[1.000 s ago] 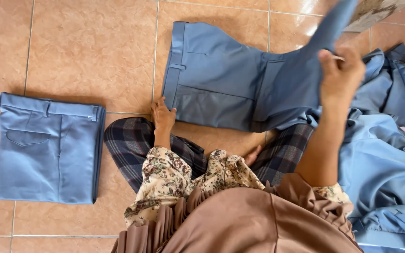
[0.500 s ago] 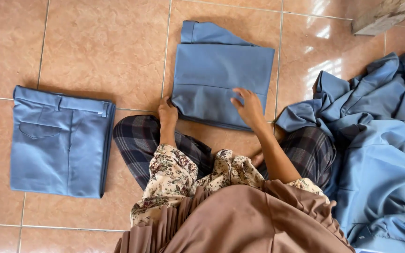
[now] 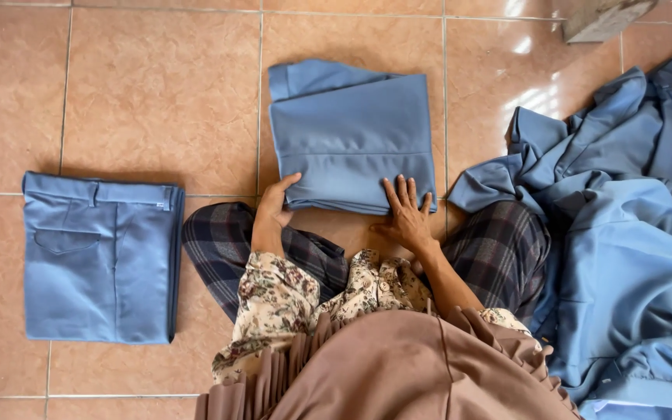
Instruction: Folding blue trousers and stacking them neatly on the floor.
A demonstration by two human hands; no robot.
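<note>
A folded pair of blue trousers (image 3: 349,132) lies on the tiled floor in front of me. My left hand (image 3: 275,204) grips its near left corner, thumb on top. My right hand (image 3: 407,213) rests flat, fingers spread, on the near right edge of the same folded pair. I sit cross-legged in dark plaid trousers (image 3: 219,245), with floral sleeves and a brown pleated cloth over my chest.
A second folded pair of blue trousers (image 3: 99,257) with a back pocket lies to the left. A loose heap of blue garments (image 3: 624,233) fills the right side. A grey object (image 3: 604,17) sits at the top right. Orange floor tiles (image 3: 157,85) surround everything.
My right hand brought the raised trouser leg down and folded it over, then slid to the near right edge. The pair went from spread out to a compact rectangle. My left hand stayed at the corner.
</note>
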